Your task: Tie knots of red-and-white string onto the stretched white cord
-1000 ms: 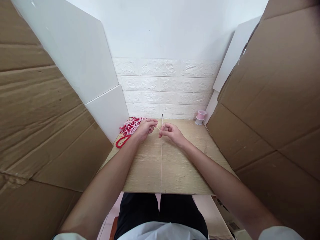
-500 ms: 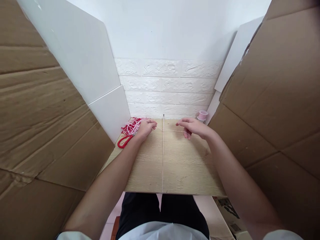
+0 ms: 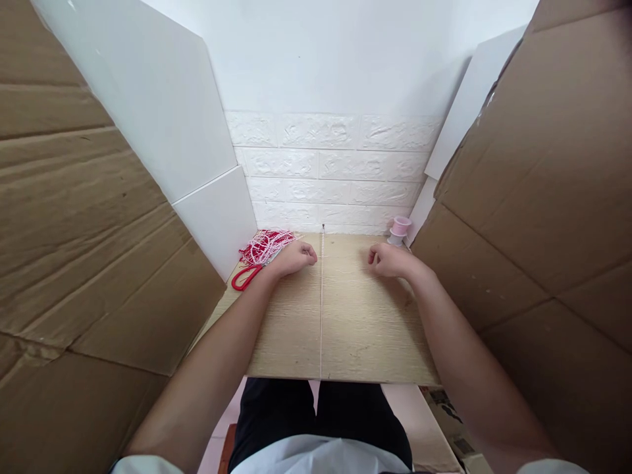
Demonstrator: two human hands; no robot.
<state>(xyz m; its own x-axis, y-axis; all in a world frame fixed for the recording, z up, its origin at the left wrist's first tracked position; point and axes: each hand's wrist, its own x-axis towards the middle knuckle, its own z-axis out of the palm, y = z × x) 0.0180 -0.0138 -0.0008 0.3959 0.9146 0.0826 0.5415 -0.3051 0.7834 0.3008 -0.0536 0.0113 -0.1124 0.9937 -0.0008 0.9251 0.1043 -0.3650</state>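
- Left hand: fingers curled right in, a closed fist resting on the board. Whatever it pinches is too fine to make out.
- Right hand: closed the same way, knuckles up, low on the board. I cannot tell what is inside it.
- By my read, the two fists are drawing a thin side strand apart. Doing it well means pulling level and evenly from both sides, with the hands low, so the middle line isn't dragged sideways.
- The centre cord runs taut and straight from a pin at the far edge to the near edge. The left hand is just beside it, the right well apart.
- Further out, a red-and-white cord heap lies just behind the left hand, with red scissors beside it. A pink spool stands in the far right corner.
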